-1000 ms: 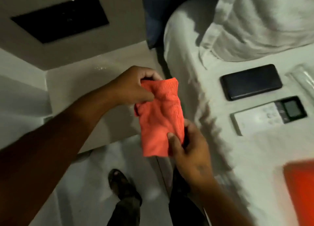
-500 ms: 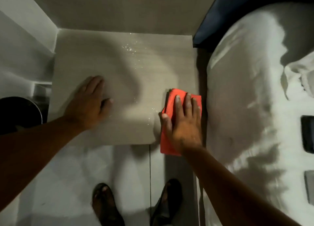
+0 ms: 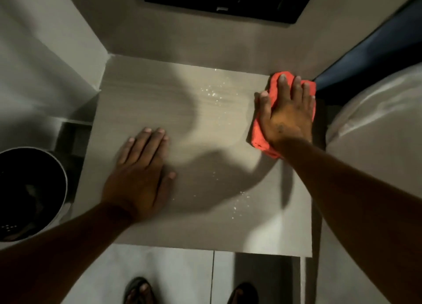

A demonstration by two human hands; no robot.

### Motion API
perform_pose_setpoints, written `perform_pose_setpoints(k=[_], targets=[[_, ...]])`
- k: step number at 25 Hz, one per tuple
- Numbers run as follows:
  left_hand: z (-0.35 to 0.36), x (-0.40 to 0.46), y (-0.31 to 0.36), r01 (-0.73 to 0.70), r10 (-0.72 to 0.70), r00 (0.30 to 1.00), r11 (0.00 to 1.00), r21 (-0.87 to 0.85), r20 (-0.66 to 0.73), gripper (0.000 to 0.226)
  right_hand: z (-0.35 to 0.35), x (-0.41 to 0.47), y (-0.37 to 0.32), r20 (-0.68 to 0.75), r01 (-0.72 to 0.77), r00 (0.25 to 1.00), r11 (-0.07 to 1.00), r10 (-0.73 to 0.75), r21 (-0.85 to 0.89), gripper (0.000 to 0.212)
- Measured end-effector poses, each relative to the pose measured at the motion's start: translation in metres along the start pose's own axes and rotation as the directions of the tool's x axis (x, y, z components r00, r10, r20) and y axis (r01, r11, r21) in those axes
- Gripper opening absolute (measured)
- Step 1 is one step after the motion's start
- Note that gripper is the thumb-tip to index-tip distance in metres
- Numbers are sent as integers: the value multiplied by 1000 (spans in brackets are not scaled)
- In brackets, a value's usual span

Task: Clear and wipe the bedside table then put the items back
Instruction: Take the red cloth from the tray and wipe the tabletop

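Wiping is under way: the right hand, fingers spread flat, presses the orange cloth onto the far right corner of the desk. The left hand lies flat and open, bracing near the left. Desk is cleared; what look like droplets remain mid-surface, and the items are yet to return.

My left grip lies flat, palm down, fingers together and pointing away from me, thumb out to the right. Its bare forearm runs in from the lower left. My right grip is stretched farther forward, palm down, fingers spread and pressed flat. That arm is nearly straight, reaching in from the lower right.
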State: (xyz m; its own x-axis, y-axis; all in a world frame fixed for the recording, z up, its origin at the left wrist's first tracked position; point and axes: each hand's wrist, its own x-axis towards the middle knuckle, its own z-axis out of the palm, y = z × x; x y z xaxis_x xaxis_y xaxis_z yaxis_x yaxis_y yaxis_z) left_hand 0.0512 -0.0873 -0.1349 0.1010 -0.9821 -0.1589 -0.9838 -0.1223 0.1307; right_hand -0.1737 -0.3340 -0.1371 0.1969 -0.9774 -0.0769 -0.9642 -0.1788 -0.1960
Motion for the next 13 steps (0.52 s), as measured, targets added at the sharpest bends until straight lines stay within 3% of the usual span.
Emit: perform_pose_setpoints(k=[4, 8, 10, 13], targets=[[1, 1, -1, -3, 3, 1000, 1000, 15, 16, 72, -3, -10, -14, 21, 3, 1000, 1000, -3, -7, 68], [2, -1, -3, -21, 21, 1000, 1000, 16, 7, 72, 24, -23, -125, 16, 299, 954, 953, -300, 52, 57], [2, 0, -4, -15, 15, 1000, 1000, 1, 26, 72, 29, -25, -160, 44, 312, 948, 946, -316, 89, 56], [4, 2, -5, -22, 22, 999, 1000, -6, 25, 72, 31, -21, -162, 66, 279, 956, 956, -285, 89, 56]])
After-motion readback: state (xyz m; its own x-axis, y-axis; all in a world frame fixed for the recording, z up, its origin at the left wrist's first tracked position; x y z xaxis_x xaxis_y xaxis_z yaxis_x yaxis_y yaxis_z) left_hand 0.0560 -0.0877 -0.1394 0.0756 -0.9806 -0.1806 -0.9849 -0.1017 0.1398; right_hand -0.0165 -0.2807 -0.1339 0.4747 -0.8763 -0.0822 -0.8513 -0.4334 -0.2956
